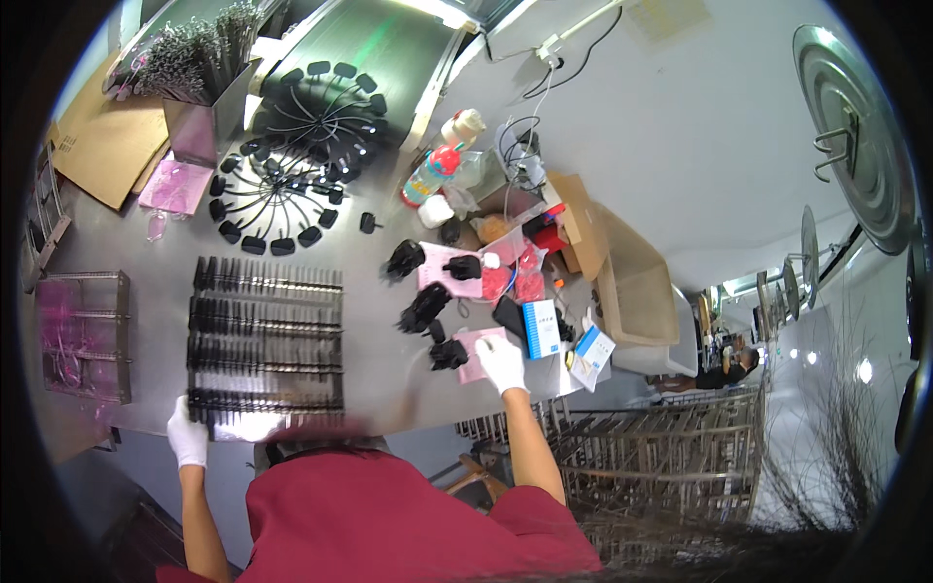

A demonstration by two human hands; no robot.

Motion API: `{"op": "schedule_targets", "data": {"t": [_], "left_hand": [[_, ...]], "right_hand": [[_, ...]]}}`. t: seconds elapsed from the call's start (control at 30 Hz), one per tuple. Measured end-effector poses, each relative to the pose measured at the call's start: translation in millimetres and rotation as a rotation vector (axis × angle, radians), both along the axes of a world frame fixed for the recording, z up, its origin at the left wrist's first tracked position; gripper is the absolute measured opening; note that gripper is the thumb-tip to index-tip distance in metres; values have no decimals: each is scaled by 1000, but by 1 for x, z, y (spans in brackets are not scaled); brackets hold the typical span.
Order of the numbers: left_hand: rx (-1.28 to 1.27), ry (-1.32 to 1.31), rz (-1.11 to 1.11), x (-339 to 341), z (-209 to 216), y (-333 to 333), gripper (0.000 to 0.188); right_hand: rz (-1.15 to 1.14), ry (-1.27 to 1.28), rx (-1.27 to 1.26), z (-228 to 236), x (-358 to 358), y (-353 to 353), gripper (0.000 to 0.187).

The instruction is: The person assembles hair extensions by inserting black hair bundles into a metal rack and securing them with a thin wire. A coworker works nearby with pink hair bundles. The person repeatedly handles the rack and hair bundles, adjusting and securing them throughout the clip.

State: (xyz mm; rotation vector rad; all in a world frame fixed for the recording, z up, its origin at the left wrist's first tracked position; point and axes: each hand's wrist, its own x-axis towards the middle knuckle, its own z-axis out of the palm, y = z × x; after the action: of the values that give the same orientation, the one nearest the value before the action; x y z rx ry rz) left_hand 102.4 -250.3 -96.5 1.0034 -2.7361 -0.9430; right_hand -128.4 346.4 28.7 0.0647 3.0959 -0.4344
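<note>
My left hand (188, 435), in a white glove, grips the near left corner of a metal rack (335, 335). Rows of thin black pieces (262, 360) stand in that rack. To the right, my right hand (501, 364), also gloved, is over a pink sheet (470, 367) with its fingers loosely apart. No object shows in it. Just left of these fingers is a small black bundle (448, 355). Farther away are a larger black bundle (424, 308) and a second pink sheet (449, 272) with black pieces on it.
Two rings of black-tipped wires (277, 194) lie at the back. A metal bin of wire pieces (199, 126) stands at far left, above an empty-looking wire rack (124, 335). Bottles (431, 177), a blue-white box (541, 328) and a beige tub (637, 291) crowd the right.
</note>
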Motion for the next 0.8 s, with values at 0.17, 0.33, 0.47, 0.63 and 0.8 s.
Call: {"op": "schedule_targets", "data": {"t": [0.17,0.33,0.47,0.63,0.8], "left_hand": [[158,164,584,41,-30,59,27],[-64,158,684,59,-30,239,23],[294,277,298,-5,45,358,10],[849,227,-88,-102,114,432,18],[1579,75,-340,-203,109,490,39]], "right_hand": [[-61,-14,198,-1,-130,126,34],[-1,5,342,-37,-221,178,47],[126,-126,383,-66,-237,196,38],[23,122,-246,4,-227,233,21],[123,64,-1369,89,-139,209,22]]}}
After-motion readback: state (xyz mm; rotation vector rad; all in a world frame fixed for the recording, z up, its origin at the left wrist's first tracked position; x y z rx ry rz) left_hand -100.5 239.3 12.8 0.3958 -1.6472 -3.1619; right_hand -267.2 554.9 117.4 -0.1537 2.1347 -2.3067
